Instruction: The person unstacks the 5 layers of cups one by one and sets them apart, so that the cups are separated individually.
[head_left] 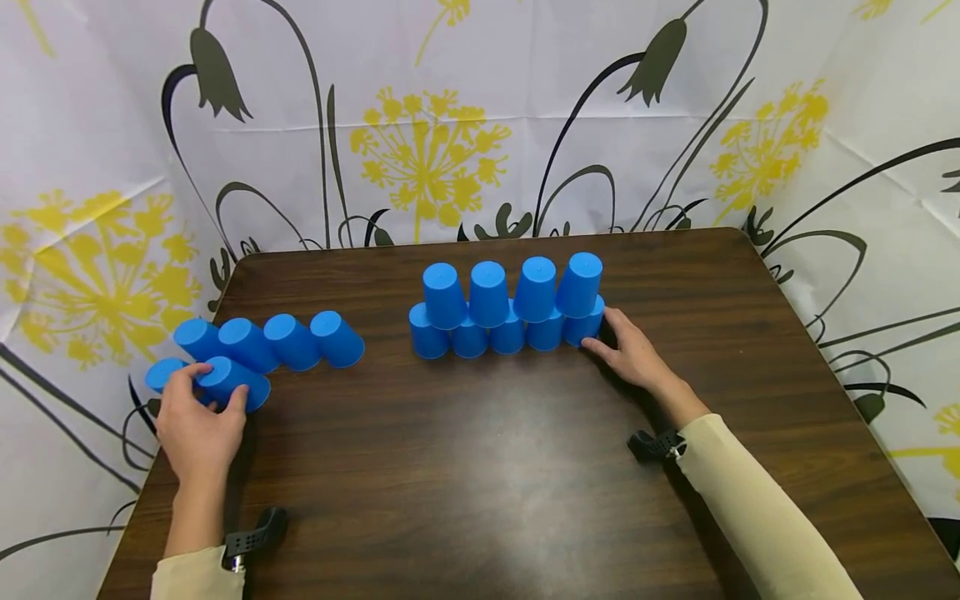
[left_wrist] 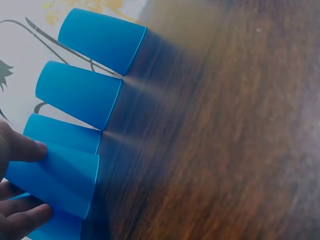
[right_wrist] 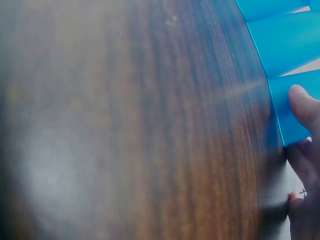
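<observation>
A dark wooden table (head_left: 480, 483) was seen — loose blue cups (head_left: 292, 342) at centre left, stacked blue cups (head_left: 510, 304) at centre.

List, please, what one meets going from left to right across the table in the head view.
Left hand gripping a front blue cup → row of four loose cups → two-tier cup stack → right hand touching the stack's right bottom cup.

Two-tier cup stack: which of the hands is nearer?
Right. The right hand touches the two-tier cup stack at its right-end bottom cup; the left hand is far off to its left, gripping a loose cup.
</observation>
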